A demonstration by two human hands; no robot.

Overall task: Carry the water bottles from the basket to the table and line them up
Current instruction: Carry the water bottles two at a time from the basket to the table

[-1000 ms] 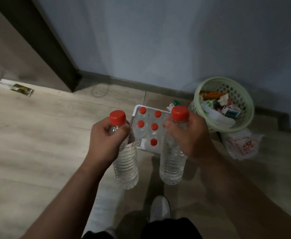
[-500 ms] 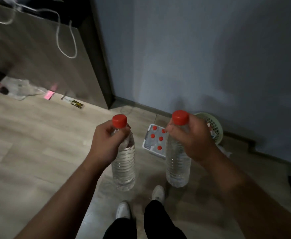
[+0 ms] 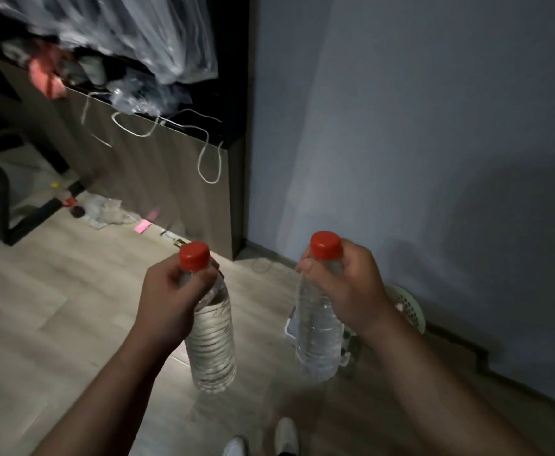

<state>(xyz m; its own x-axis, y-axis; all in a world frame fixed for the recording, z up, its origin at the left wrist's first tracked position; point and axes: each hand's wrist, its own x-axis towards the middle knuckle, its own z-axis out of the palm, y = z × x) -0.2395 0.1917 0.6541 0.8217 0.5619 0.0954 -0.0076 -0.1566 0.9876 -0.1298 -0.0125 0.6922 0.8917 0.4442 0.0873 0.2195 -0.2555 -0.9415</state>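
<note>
My left hand (image 3: 170, 301) grips the neck of a clear water bottle (image 3: 212, 343) with a red cap, held upright above the wooden floor. My right hand (image 3: 345, 291) grips a second clear, red-capped water bottle (image 3: 317, 337) by its neck, also upright. Behind the right bottle, only a white corner of the basket (image 3: 290, 329) on the floor shows; its contents are hidden. At the upper left, the table (image 3: 157, 166) with a dark top and wood-grain side panel carries plastic bags and white cords.
A green mesh bin (image 3: 409, 307) stands by the grey wall behind my right wrist. Litter and a pink note (image 3: 141, 227) lie on the floor by the table. A dark chair frame (image 3: 3, 205) is at far left. My white shoes (image 3: 286, 436) show at bottom.
The view has risen and swung left toward the table. Both bottles stay gripped and upright. The basket and bin have slid behind my right hand, mostly out of sight.
</note>
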